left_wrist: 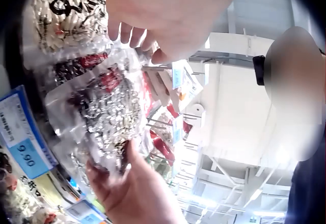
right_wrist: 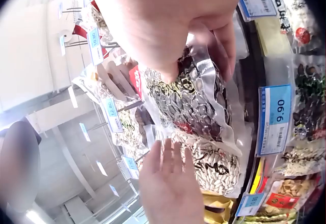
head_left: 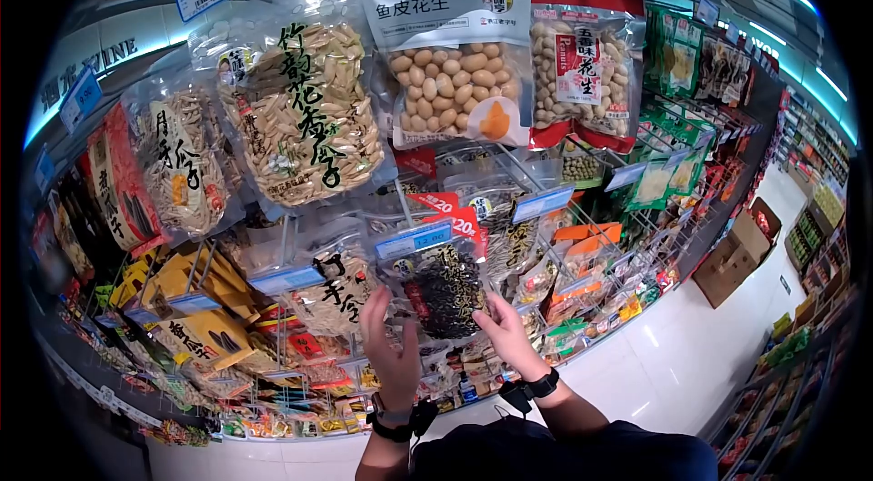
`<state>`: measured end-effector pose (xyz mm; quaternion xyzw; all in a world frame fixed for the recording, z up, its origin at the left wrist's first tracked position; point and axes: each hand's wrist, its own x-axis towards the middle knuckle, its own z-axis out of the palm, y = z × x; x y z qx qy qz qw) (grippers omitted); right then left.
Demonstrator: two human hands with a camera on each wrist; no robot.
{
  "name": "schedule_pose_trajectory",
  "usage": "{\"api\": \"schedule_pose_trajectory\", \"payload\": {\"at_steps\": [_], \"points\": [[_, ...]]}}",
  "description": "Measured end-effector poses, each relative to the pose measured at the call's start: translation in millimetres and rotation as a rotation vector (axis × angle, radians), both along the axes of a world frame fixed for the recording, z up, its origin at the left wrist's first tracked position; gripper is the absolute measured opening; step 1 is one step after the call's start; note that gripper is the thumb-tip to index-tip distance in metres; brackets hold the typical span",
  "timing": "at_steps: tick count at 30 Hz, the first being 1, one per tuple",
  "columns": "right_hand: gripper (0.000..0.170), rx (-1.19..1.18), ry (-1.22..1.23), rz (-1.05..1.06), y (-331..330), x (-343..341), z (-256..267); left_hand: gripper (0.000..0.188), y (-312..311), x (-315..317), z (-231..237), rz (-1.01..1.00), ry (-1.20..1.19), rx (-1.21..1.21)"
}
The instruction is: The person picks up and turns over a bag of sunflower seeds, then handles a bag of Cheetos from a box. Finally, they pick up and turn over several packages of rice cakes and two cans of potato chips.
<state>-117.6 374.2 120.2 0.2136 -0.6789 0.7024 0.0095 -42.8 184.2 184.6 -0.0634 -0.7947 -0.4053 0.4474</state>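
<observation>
A clear bag of dark seeds [head_left: 441, 295] hangs on the rack behind a blue price tag in the head view. My right hand [head_left: 511, 335] pinches its lower right edge, thumb on the front; the right wrist view shows this hand [right_wrist: 168, 20] gripping the bag [right_wrist: 186, 101]. My left hand [head_left: 391, 349] is raised at the left of the bag, fingers extended, in front of a bag of pale seeds [head_left: 332, 295]. In the left wrist view the left hand [left_wrist: 163, 15] has loosely bent fingers near the dark seed bag [left_wrist: 109, 112] and holds nothing.
Large snack bags [head_left: 309, 108] and a peanut bag [head_left: 455, 90] hang above the hands. Metal hooks with price tags [head_left: 544, 203] jut out around them. Yellow bags [head_left: 200, 340] hang at the lower left. A cardboard box [head_left: 737, 254] stands on the white floor [head_left: 627, 363] at the right.
</observation>
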Motion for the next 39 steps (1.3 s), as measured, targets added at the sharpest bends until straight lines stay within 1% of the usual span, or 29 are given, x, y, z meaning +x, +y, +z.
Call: {"api": "schedule_pose_trajectory", "payload": {"at_steps": [1,3,4,5,6,7,8,9,10,12,13,14,15,16,18,19,21,23,26,27,28,30,31,33,34,36,37,39], "points": [[0.032,-0.093,-0.009,0.000,-1.3,7.1,13.5,0.050,1.3,0.9,9.0,-0.003,-0.003,0.001],[0.033,-0.094,-0.016,-0.015,4.3,8.9,11.4,0.054,4.9,-2.7,23.3,-0.133,0.006,0.054],[0.033,-0.098,-0.019,-0.025,7.0,8.8,9.9,0.054,5.8,-7.6,27.5,-0.138,0.005,0.055],[0.034,-0.085,-0.003,-0.035,9.6,1.9,-5.3,0.056,6.3,-12.6,31.3,-0.281,0.002,0.186],[0.034,-0.085,-0.001,-0.036,13.3,4.5,-3.9,0.059,6.2,-14.9,33.1,-0.422,0.001,0.317],[0.033,-0.020,-0.008,-0.064,16.2,7.7,-0.2,0.059,4.8,-14.0,32.8,-0.422,0.002,0.315],[0.033,0.043,-0.014,-0.092,18.0,8.8,2.3,0.060,3.0,-12.5,32.0,-0.494,0.018,0.346],[0.033,0.040,-0.011,-0.090,19.2,8.2,2.6,0.060,2.3,-11.6,33.1,-0.567,0.034,0.375],[0.033,0.024,0.009,-0.083,20.4,8.1,2.4,0.060,2.7,-10.6,35.9,-0.566,0.034,0.372],[0.032,0.009,0.021,-0.075,22.0,11.6,4.4,0.058,5.3,-5.0,46.0,-0.505,0.144,0.225],[0.032,0.017,0.034,-0.067,22.8,14.0,11.0,0.058,5.8,-4.2,53.0,-0.502,0.138,0.227],[0.032,0.026,0.044,-0.058,23.6,15.8,15.3,0.057,5.4,-5.1,62.0,-0.463,0.156,0.148],[0.032,0.020,-0.015,-0.027,24.6,17.4,15.9,0.057,5.0,-5.4,70.1,-0.424,0.171,0.070],[0.032,0.021,-0.028,-0.026,24.3,15.8,12.3,0.057,5.0,-4.5,77.7,-0.422,0.158,0.073],[0.027,0.005,0.051,0.041,20.3,10.5,4.1,0.061,5.0,-4.9,90.1,-0.411,0.115,0.126],[0.029,-0.079,0.033,0.088,17.2,9.9,1.3,0.065,4.7,-6.9,92.4,-0.402,0.123,0.138],[0.031,-0.113,0.021,0.089,12.8,11.9,2.5,0.066,2.3,-5.8,98.1,-0.418,0.123,0.122],[0.034,-0.184,0.058,0.108,5.1,14.7,18.9,0.065,5.3,-3.5,103.0,-0.440,0.151,0.136],[0.034,-0.207,0.036,0.097,-6.3,8.9,17.5,0.063,6.6,-0.8,104.6,-0.442,0.134,0.174],[0.034,-0.121,0.058,0.056,-7.1,7.4,18.4,0.062,6.6,-1.8,103.2,-0.438,0.142,0.173],[0.034,-0.121,0.060,0.057,-8.4,7.7,20.2,0.062,6.9,-1.9,102.3,-0.437,0.144,0.173],[0.035,-0.097,0.017,0.064,-13.0,9.9,25.2,0.056,7.2,-1.0,100.6,-0.447,0.119,0.215],[0.035,-0.096,0.016,0.071,-15.3,10.6,25.2,0.056,7.9,-1.6,100.1,-0.440,0.120,0.216],[0.033,-0.143,-0.038,0.106,-18.6,11.6,24.2,0.047,9.6,-4.4,98.9,-0.465,0.114,0.273],[0.033,-0.140,-0.038,0.111,-20.1,9.7,20.6,0.047,7.9,-4.7,95.6,-0.459,0.115,0.276],[0.028,-0.119,-0.013,0.070,-23.1,4.4,14.9,0.039,4.4,-5.5,88.0,-0.484,0.056,0.331],[0.028,-0.118,-0.011,0.072,-26.5,3.1,15.5,0.039,4.8,-4.8,85.3,-0.482,0.059,0.331],[0.025,-0.298,0.009,0.082,-36.4,-1.6,19.5,0.027,7.1,-2.5,79.3,-0.552,0.042,0.433]]}}
